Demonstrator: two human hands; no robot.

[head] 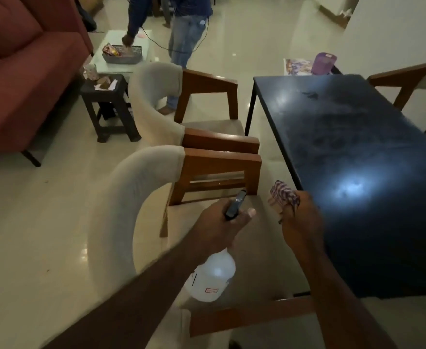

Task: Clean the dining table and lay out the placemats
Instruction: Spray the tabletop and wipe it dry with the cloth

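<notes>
The dark dining table (353, 137) stretches along the right, its top dusty and smeared with a bright light reflection. My left hand (222, 222) grips the neck of a clear spray bottle (212, 275) with a black nozzle, held over the near chair's seat. My right hand (300, 222) holds a bunched checked cloth (282, 195) just off the table's left edge. Placemats (297, 66) lie past the table's far end beside a purple object (324, 62).
Two beige chairs with wooden arms (156, 91) (121, 202) stand left of the table. Another chair (405, 81) is at the far right. A red sofa (23, 79), a black stool (106, 102) and a low table with a basket (122, 55) are at left, where a person (181, 28) bends.
</notes>
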